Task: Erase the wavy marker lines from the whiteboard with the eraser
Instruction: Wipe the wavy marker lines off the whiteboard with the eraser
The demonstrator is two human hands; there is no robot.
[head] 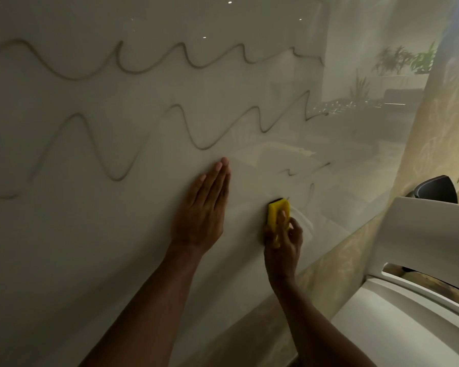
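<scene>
Here the right hand (284,242) has its grip curled round a yellow sponge eraser with a dark bottom (278,213) and presses it on the shiny white whiteboard (90,234), low and toward the right side. The left hand (203,207) lies flat on the board just beside it, its grip wide with straight fingers close together and holding nothing. Two long wavy grey marker lines run across the board above the hands, the top one (154,59) and the lower one (149,139), and small bits of a line (306,169) show just above the eraser.
</scene>
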